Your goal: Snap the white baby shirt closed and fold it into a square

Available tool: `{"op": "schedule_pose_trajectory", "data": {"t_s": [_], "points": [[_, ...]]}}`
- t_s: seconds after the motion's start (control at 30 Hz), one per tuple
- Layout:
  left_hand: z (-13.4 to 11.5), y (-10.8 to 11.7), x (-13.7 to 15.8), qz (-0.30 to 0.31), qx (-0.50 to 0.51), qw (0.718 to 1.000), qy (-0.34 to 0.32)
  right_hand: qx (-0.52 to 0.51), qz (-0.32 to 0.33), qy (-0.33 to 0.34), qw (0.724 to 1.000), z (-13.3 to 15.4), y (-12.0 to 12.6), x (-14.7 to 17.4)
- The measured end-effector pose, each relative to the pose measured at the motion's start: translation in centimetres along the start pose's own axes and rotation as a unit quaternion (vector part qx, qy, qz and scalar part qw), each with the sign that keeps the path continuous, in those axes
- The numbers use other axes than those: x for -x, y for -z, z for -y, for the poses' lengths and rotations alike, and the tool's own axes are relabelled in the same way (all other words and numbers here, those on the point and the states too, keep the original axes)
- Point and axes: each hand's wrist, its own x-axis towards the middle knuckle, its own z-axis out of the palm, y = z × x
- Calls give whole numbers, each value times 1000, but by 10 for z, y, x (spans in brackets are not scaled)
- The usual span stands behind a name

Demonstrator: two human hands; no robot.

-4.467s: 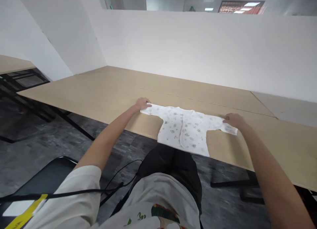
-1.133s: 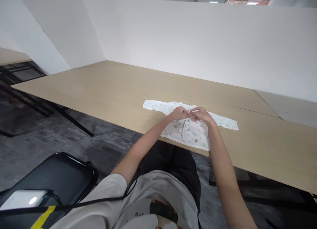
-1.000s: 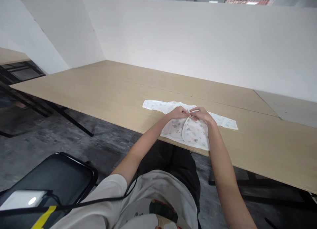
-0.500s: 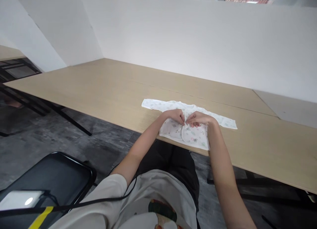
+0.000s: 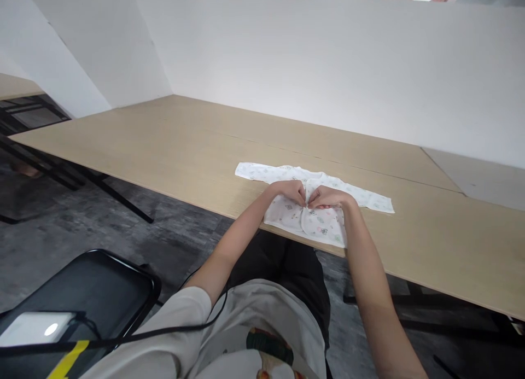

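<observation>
Two bare hands meet over the front of a small white long-sleeved shirt [image 5: 322, 226], printed with little coloured figures, which lies face up and spread out along the near edge of a wood-toned surface [image 5: 164, 144]. The left hand [image 5: 292, 191] and the right hand [image 5: 326, 196] sit just beside each other at the front opening, fingers bent downward and closed, each pinching the fabric at the placket — what lies right between the fingertips is too small to tell. Both sleeves stretch out sideways, flat on the surface, and the hem lies close to its near edge. Behind rises a plain white wall [image 5: 307, 56]. At the person's left stands a black chair [image 5: 106, 291] bearing a white block [image 5: 35, 330] — a black cable [image 5: 180, 328] with a yellow tag [image 5: 69, 360] passes in front of it, over the grey floor [image 5: 180, 226].
</observation>
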Motion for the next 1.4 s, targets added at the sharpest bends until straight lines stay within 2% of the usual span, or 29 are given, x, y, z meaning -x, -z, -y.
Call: {"op": "schedule_pose_trajectory", "data": {"t_s": [0.1,0.27,0.43,0.67,0.83,1.03,1.1,1.17,1.23,1.3,1.33,1.4], "points": [[0,1,0,6,6,1000,6,15,-9,-1,1000,-2,0,-2],[0,2,-1,32,-8,999,-20,28,2,-10,1000,0,1,0],[-1,1,-1,24,-22,999,-33,20,-4,-21,1000,3,2,3],[-1,-1,-1,-1,-45,999,-26,15,6,-8,1000,2,4,6],[2,-2,-2,6,-47,998,-37,3,13,3,1000,-2,4,1],[8,4,-1,22,-45,998,-38,-40,26,33,998,-18,19,11],[9,6,0,-32,-67,997,-28,-53,-21,24,998,-22,21,11],[9,4,-1,-134,-115,984,3,-40,-136,6,990,-25,18,2],[9,-1,-6,-228,-162,959,39,8,-300,0,954,-25,11,-13],[8,-7,-14,-284,-181,940,62,80,-422,3,903,-24,1,-31],[8,-9,-19,-299,-181,934,68,116,-452,4,884,-23,-4,-39],[8,-9,-26,-314,-179,929,82,173,-468,-7,867,-23,-11,-52]]}}
